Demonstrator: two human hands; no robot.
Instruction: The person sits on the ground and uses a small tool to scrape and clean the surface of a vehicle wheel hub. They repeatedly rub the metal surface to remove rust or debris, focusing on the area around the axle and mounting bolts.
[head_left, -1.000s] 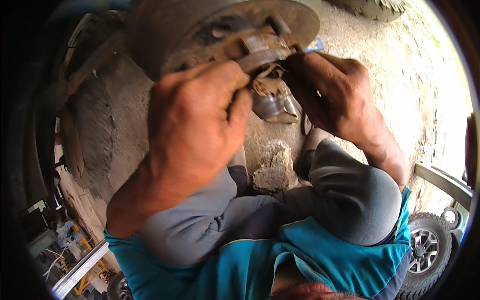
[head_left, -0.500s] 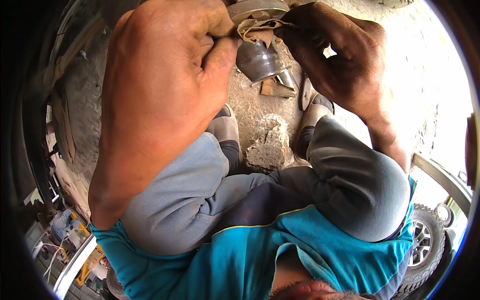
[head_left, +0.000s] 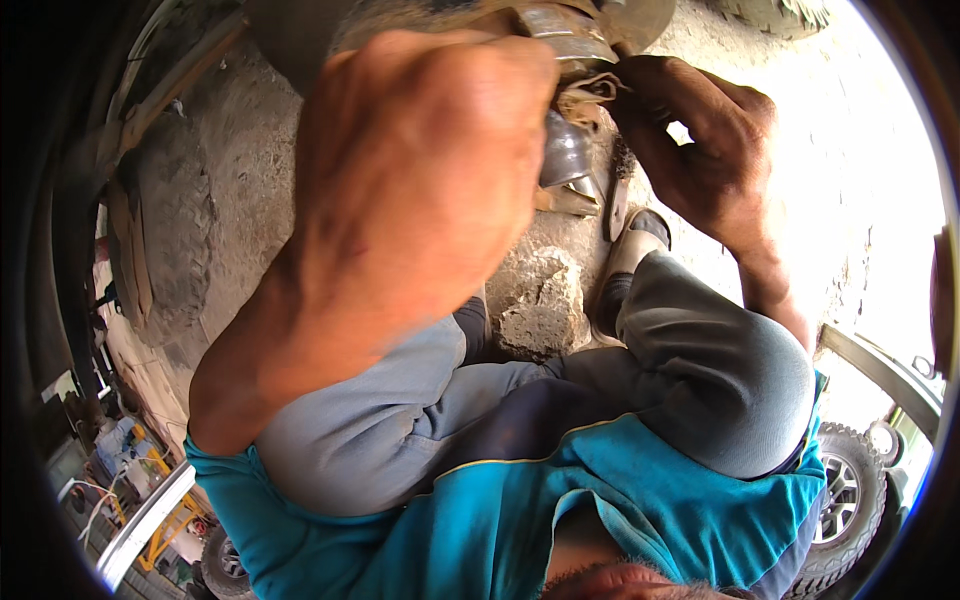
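A frayed tan-brown strip of cloth or sandpaper (head_left: pixel 592 94) lies bunched against a metal shaft part, below a dull metal ring (head_left: pixel 575 46). My right hand (head_left: pixel 712 150) pinches its right end between thumb and forefinger. My left hand (head_left: pixel 420 180), blurred, covers the shaft's left side. Its fingers are closed and mostly hidden behind the back of the hand, where the strip's other end runs. Below the strip, a shiny rounded metal end (head_left: pixel 566 150) points toward me.
On the ground between my feet sits a rough stone chunk (head_left: pixel 543 305). A wire brush (head_left: pixel 619 188) and a folded brown scrap (head_left: pixel 566 200) lie under the shaft. A wheel (head_left: pixel 845 500) stands at lower right, a tire (head_left: pixel 780 14) at the far right.
My left hand has swung right and somewhat down, now hiding more of the shaft. The strip has shifted right and bunched up. My right hand has moved slightly down.
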